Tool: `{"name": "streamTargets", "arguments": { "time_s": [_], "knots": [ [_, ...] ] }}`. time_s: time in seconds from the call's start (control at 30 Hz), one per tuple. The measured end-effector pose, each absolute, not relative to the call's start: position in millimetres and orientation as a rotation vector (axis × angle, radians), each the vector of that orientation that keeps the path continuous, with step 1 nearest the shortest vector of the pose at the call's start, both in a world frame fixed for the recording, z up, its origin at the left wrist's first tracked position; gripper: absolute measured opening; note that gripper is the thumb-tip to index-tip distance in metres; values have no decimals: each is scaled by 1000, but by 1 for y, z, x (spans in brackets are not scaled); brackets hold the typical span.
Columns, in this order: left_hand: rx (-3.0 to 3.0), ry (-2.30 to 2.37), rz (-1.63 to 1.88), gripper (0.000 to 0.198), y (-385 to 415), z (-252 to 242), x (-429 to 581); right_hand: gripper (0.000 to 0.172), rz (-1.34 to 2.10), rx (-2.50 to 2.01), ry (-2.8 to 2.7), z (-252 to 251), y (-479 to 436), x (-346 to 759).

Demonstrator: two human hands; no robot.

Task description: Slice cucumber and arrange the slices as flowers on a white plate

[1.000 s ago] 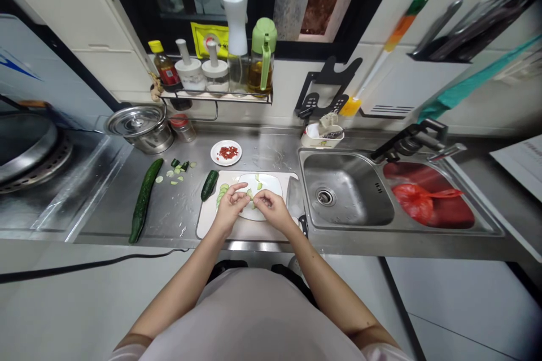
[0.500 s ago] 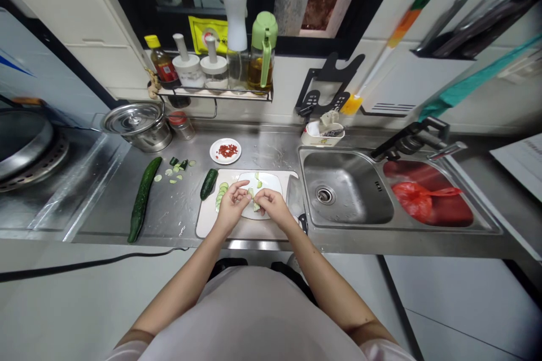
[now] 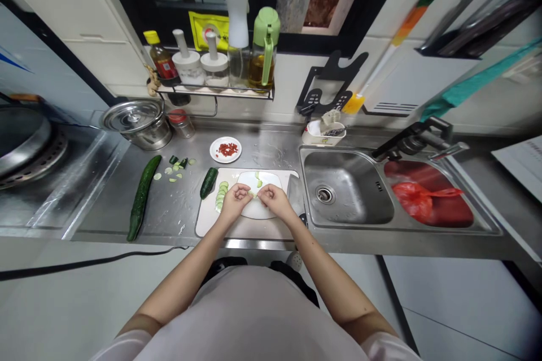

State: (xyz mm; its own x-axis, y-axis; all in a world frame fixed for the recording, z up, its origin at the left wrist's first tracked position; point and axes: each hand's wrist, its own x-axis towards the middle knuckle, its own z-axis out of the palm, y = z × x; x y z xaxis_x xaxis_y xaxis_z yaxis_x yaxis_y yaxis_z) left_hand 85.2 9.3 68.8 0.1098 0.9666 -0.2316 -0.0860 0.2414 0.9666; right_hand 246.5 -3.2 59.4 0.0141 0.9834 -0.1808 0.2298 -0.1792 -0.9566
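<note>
Above a white plate [image 3: 260, 212], my left hand [image 3: 237, 198] and my right hand [image 3: 273, 199] face each other with fingertips pinched. A thin cucumber slice [image 3: 253, 194] shows between the fingertips, mostly covered by them. More cucumber slices [image 3: 258, 183] lie at the plate's far side. The plate rests on a pale cutting board [image 3: 207, 225]. Left of my left hand, a row of overlapping cucumber slices [image 3: 221, 194] lies on the board, with a cut cucumber piece [image 3: 209, 183] at its left edge. A broad knife [image 3: 296, 194] lies along the right edge.
A whole cucumber [image 3: 144, 197] and scraps [image 3: 175, 169] lie left on the steel counter. Behind the board stands a small plate of chopped red pieces [image 3: 227, 150]. The sink [image 3: 347, 186] is at right; a seasoning rack [image 3: 215, 90] hangs at the back.
My hands have drawn slightly apart, and my left fingers have curled in. Less of the cucumber shows between them. The view has shifted slightly.
</note>
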Motion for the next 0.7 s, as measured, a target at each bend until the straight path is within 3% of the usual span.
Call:
{"name": "streamTargets", "arguments": {
  "time_s": [0.23,0.7],
  "knots": [
    [1236,1348,916,16,45,35,99,14,880,-1709,-1570,38,29,263],
    [1644,1661,546,11,85,24,114,17,751,-1857,-1815,18,74,272]
  ]
}}
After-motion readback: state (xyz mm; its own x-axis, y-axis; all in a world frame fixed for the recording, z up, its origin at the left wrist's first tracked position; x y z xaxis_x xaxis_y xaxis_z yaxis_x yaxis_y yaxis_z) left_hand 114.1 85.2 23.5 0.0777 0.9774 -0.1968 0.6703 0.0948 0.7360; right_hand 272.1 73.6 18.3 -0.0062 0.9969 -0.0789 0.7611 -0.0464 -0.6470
